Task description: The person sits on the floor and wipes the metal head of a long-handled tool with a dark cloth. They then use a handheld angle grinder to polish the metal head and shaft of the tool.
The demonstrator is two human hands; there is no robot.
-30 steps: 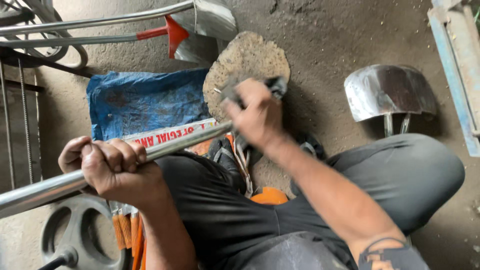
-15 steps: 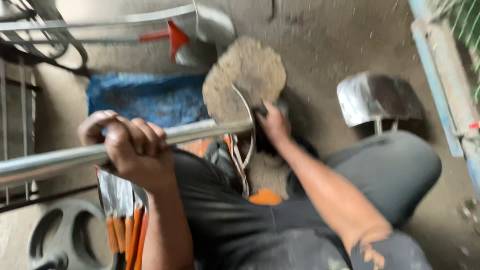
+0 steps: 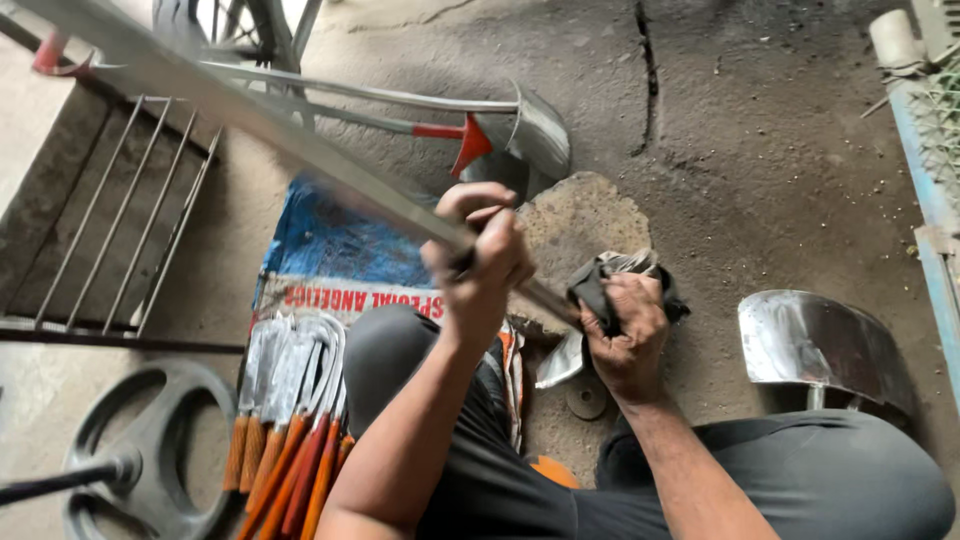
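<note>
My left hand (image 3: pixel 483 262) grips a long shiny metal handle (image 3: pixel 250 125) that slants from the upper left down toward the middle. My right hand (image 3: pixel 625 330) clutches a dark grey rag (image 3: pixel 598 280) wrapped around the lower end of that handle, just above a shiny metal blade (image 3: pixel 563 363). Both hands are in front of a round flat stone (image 3: pixel 585 225) on the floor. My knees in dark trousers lie below the hands.
A bundle of sickles with orange handles (image 3: pixel 290 440) lies at lower left on a blue sack (image 3: pixel 335 250). A shovel blade (image 3: pixel 820 350) rests at right, another shovel with a red collar (image 3: pixel 470 140) at top. A metal grate (image 3: pixel 110 220) and a weight plate (image 3: pixel 140 450) sit at left.
The handle has swung from nearly level to steeply slanted, its far end up at the upper left. My left hand slid along it toward the right hand, which stays on the rag.
</note>
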